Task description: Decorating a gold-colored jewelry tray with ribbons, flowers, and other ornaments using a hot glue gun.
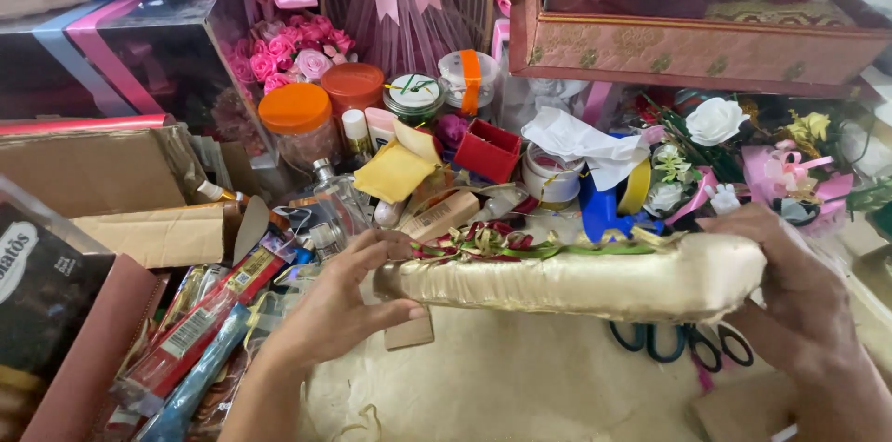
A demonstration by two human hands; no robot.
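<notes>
Both my hands hold a long padded piece wrapped in shiny gold satin (576, 281), level in front of me. My left hand (339, 303) grips its left end, thumb pressed on the fabric. My right hand (799, 298) clasps the right end from behind. A twisted trim of red, green and gold ribbon (520, 244) runs along its top edge. Under it lies loose cream-gold cloth (502, 377). Black-handled scissors (683, 342) show just below the piece, near my right hand.
Craft clutter rings the spot: orange-lidded jars (295, 117), a red box (487, 150), a blue tape dispenser (604, 210), artificial flowers (715, 121), pink ribbon roses (288, 56), a pink tray (688, 47), cardboard boxes (93, 172) and wrapped packets (200, 330) at left.
</notes>
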